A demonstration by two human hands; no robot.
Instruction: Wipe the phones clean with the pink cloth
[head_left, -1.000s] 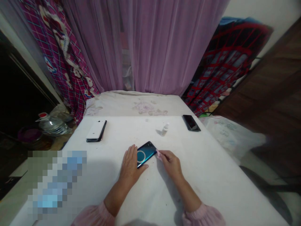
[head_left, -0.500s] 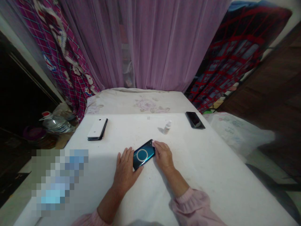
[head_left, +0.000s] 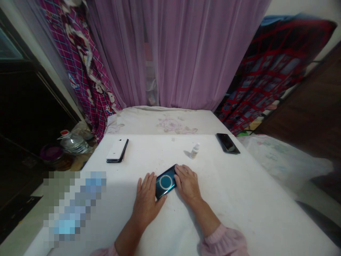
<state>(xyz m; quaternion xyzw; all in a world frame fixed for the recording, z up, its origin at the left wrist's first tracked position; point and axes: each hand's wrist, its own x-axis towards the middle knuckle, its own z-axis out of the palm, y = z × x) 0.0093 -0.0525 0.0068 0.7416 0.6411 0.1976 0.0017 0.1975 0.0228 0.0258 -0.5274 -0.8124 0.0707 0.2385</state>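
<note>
A dark teal phone (head_left: 165,182) with a white ring on it lies flat on the white table (head_left: 239,199). My left hand (head_left: 146,199) rests flat with its fingers together against the phone's near left edge. My right hand (head_left: 187,182) lies over the phone's right edge, fingers bent down onto it. Both hands touch the phone; it stays on the table surface.
A white phone stacked on a black one (head_left: 117,150) lies at the far left of the table. A small white bottle (head_left: 195,150) stands behind the teal phone. A black phone (head_left: 227,143) lies far right. A pixelated patch (head_left: 74,206) covers the near left. Purple curtains (head_left: 181,53) hang behind.
My right hand has slid from the phone's far right corner onto its right edge and now lies flatter over it. The left hand has stayed against the phone. The view shifted slightly.
</note>
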